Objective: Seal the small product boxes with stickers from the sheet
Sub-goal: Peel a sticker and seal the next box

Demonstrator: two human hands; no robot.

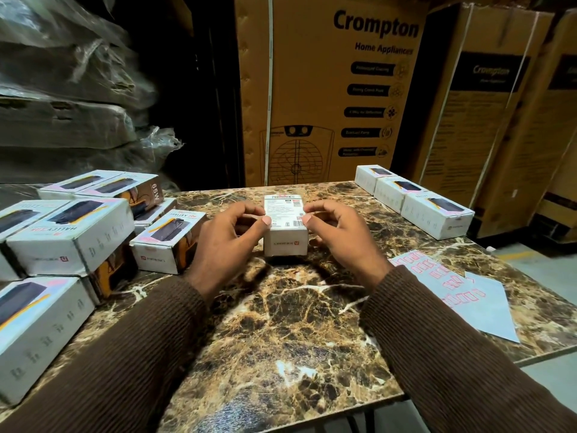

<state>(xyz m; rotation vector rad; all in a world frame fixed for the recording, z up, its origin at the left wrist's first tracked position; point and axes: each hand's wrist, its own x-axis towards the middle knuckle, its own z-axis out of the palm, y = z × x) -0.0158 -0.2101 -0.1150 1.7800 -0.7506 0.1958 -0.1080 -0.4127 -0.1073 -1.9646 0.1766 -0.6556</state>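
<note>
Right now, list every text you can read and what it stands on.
"Crompton" and "Home Appliances": big carton.
"Crompton": second carton.
"65W": brown box side.
"HALLEY 20k": box left of the hands.
Centre box label, carton feature tags and sticker sheet: too small or blurred.

Glossy marble-look table (pixel 281 323), matt cardboard box (pixel 285 232), ribbed knit sleeves (pixel 452 339).

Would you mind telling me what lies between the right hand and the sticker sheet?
Only bare marble tabletop separates the right hand from the sticker sheet, in the head view.

"Crompton" on the carton (pixel 327 89); "65W" on a box (pixel 146 192).
</note>
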